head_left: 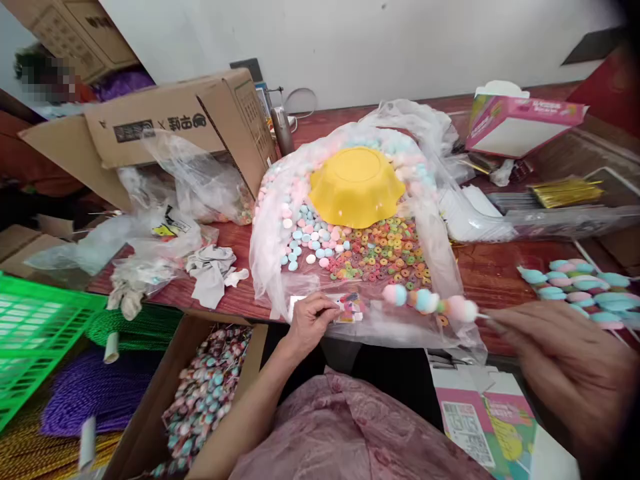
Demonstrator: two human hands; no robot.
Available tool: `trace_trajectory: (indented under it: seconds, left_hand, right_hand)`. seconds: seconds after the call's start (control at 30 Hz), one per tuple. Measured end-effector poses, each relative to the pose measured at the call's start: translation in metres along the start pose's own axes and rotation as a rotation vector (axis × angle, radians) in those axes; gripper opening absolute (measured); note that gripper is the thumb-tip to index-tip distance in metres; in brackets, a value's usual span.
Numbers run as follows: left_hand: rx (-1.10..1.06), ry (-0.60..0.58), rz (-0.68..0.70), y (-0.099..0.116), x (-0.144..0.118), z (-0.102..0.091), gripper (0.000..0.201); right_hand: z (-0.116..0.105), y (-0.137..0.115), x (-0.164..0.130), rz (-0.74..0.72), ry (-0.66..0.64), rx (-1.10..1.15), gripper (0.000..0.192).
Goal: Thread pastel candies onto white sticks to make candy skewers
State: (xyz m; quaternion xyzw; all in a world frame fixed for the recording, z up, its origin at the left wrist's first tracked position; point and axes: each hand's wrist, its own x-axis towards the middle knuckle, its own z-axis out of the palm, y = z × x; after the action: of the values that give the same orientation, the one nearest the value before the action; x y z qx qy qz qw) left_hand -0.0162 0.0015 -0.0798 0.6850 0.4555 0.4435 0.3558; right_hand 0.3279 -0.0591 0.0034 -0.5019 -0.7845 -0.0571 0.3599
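Note:
My right hand point(570, 360) grips the thin stick of a marshmallow skewer point(430, 302), somewhat blurred. Pink, blue and white marshmallows are threaded along it, and its tip points left. At the table's front edge, my left hand point(313, 320) has thumb and fingers pinched together on the left end of a small clear printed bag point(353, 307). The skewer's tip lies just right of the bag, apart from it. Beyond both hands, loose marshmallows point(300, 235) and gummy rings point(390, 250) spread over a clear plastic sheet point(267, 280) around an upturned yellow bowl point(357, 183).
More skewers point(583, 290) lie at the right. A cardboard box point(185, 120) with plastic bags stands left, near a crumpled cloth point(213, 267). Below left, an open carton point(210, 387) holds many skewers beside a green basket point(40, 333). A co-worker point(50, 80) is at far left.

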Motion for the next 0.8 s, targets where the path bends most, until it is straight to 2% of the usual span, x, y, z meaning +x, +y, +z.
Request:
trace_trajectory:
  seconds: [0.1,0.23,0.5,0.8]
  left_hand:
    - [0.001,-0.006,0.032,-0.004,-0.002,0.001,0.012]
    - [0.021,-0.018,0.064,-0.005,-0.002,0.003,0.014]
    - [0.101,0.007,0.112,-0.005,-0.003,0.007,0.017]
    - [0.118,-0.026,0.14,-0.006,-0.003,0.005,0.023]
  right_hand:
    - [0.015,-0.022,0.017,-0.151,-0.072,0.072,0.017]
    - [0.02,-0.025,0.022,-0.236,-0.122,0.014,0.018]
    - [0.011,-0.027,0.019,-0.265,-0.176,-0.055,0.02]
    - [0.011,-0.024,0.01,-0.341,-0.231,-0.23,0.024]
